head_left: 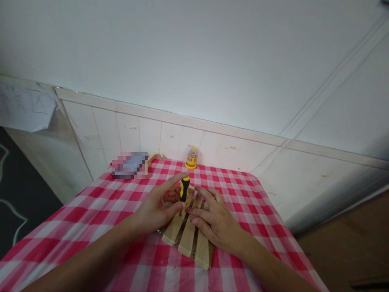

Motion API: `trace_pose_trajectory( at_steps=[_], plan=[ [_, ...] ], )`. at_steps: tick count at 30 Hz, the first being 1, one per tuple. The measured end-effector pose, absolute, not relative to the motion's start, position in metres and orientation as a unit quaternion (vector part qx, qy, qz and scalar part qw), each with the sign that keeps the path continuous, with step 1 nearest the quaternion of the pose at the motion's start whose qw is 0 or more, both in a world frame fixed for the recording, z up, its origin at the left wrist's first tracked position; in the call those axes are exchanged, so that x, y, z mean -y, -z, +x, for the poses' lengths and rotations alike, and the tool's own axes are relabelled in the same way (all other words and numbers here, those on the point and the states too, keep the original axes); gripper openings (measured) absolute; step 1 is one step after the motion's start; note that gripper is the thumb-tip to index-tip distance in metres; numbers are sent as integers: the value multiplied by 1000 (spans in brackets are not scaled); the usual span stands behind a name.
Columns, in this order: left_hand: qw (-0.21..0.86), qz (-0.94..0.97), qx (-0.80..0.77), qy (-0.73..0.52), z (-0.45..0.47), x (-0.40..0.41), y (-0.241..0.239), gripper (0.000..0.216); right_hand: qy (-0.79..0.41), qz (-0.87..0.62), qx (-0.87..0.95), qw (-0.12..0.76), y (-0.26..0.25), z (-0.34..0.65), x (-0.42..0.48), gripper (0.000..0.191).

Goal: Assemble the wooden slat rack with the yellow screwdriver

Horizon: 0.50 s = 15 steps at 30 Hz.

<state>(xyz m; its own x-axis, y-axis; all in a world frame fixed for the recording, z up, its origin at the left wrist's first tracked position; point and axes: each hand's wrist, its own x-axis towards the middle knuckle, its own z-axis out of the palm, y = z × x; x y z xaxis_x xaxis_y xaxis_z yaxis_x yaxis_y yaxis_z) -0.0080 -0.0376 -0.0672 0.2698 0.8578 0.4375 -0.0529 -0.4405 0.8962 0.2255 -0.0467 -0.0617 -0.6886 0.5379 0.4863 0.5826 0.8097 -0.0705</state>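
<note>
My left hand [156, 206] is closed around a screwdriver [184, 189] with a black and yellow handle. The handle stands nearly upright, with my index finger over its top and the thumb low beside it. Beneath it lies a wooden slatted piece [187, 239] with light slats side by side and small dark marks like screw heads. My right hand [216, 221] lies across the right and far part of the slats, its fingers spread and its fingertips near the foot of the screwdriver. The screwdriver's tip and the slats' far ends are partly hidden by my hands.
A red and white checked cloth [121, 247] covers the table. At its back edge stands a clear and yellow bottle-shaped container [191, 158]. A blurred-out flat object [129, 165] and a curved wooden piece [154, 157] lie back left. A white panelled wall [212, 150] rises behind.
</note>
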Motion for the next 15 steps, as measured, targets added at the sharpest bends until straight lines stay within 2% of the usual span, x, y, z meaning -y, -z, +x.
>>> trace_pose_trajectory(
  at_steps=[6, 15],
  plan=[
    [445, 578, -295, -617, 4, 26, 80, 75, 49, -298, 921, 246, 63, 225, 46, 30],
    [411, 613, -313, -598, 8, 21, 89, 71, 54, -299, 920, 247, 62, 225, 47, 31]
  ],
)
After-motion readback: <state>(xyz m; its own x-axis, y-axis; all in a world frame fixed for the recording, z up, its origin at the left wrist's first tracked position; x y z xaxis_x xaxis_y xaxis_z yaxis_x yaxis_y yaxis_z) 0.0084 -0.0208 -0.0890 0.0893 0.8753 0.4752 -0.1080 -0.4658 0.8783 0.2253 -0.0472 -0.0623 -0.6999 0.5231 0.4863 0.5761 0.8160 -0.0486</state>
